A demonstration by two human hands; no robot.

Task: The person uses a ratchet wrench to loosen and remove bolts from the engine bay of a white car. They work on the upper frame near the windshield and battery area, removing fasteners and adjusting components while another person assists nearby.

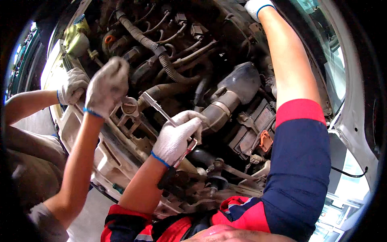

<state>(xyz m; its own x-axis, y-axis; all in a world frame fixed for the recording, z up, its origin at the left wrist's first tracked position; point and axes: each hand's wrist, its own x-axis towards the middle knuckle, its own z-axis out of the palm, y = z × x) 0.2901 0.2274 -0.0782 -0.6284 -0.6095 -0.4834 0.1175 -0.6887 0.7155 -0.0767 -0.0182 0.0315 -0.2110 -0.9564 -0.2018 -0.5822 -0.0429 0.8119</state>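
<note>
Head view: a grimy, open vehicle engine bay (pixel 115 151) lies below, with a dark grey cylindrical air duct (pixel 219 114) crossing it. A co-worker's 2 white-gloved hands (pixel 107 86) are at its front edge. The person's white-gloved left hand (pixel 177 135), near the duct, has its fingers curled around a silver metal rod-shaped tool (pixel 160 111), held slantwise above the bay. The white-gloved right hand (pixel 258 7) is cut off at the top; I cannot tell its fingers' state.

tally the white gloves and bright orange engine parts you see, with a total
White gloves: 4 (your left hand, your right hand, a co-worker's outer hand, their inner hand)
Orange parts: 2 (round piece, clip)
Total: 6
</note>
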